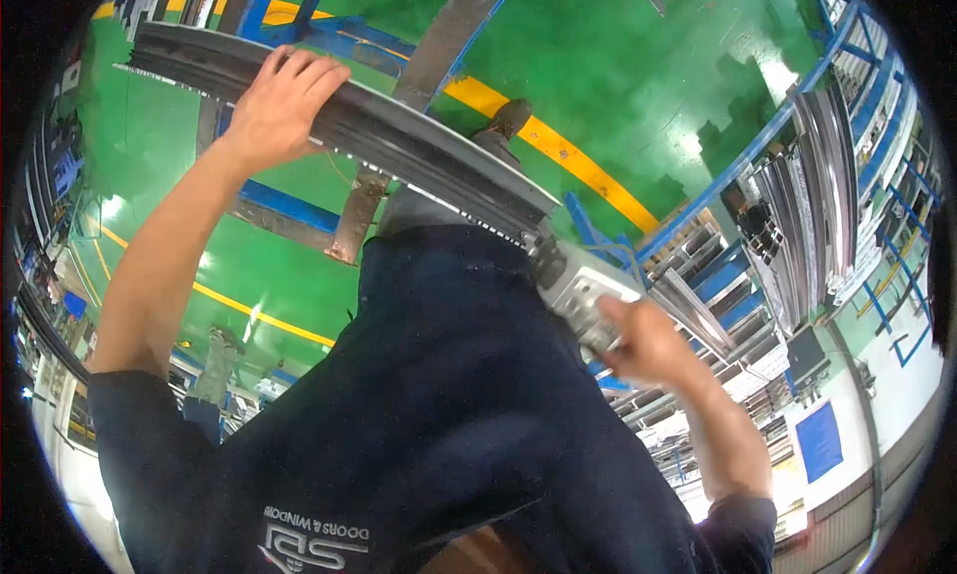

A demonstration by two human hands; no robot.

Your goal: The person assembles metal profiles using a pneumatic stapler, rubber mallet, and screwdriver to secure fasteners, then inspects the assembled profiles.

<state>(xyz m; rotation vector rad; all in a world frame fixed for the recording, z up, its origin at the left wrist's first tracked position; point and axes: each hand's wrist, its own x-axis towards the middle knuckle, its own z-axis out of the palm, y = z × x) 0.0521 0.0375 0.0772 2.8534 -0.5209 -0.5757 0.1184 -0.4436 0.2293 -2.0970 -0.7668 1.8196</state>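
Observation:
A long dark metal profile point(389, 133) with ribbed channels runs slantwise from upper left to the middle. My left hand point(286, 103) is closed over it near its far-left half, the fingers wrapped across its upper edge. The right end of the profile meets a pale grey machine head point(588, 293) with round knobs and dark fittings, close against my body. At this machine, my right hand point(643, 340) is curled, its fingers blurred by motion. What it grips, if anything, cannot be made out.
Blue steel frames point(289, 207) and a brown beam point(444, 35) stand below the profile on a green floor point(638, 85) with yellow lines. At right, racks hold several long profiles point(817, 205). Another person's legs point(216, 365) show at lower left.

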